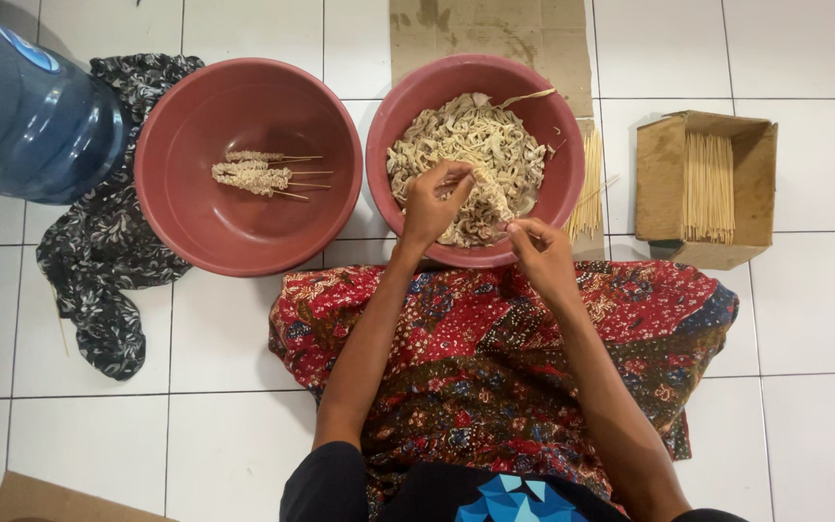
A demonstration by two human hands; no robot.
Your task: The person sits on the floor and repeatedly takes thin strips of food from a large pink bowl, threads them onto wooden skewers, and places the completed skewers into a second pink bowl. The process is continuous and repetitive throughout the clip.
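Strip (488, 198), pale and ruffled, is hanging between both hands, left hand (432, 205) and right hand (541, 253) pinching it over the right bowl (384, 135).

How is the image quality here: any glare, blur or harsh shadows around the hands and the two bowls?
Head view: light is soft and even, with only faint shadows; the white floor tiles are bright but not blown out; mild sheen on the blue water jug; left hand, right hand and both red bowls look sharp.

Glossy plastic bowl (244, 232); matt cardboard box (664, 174); thin wooden skewers (707, 188); patterned cloth (495, 348).
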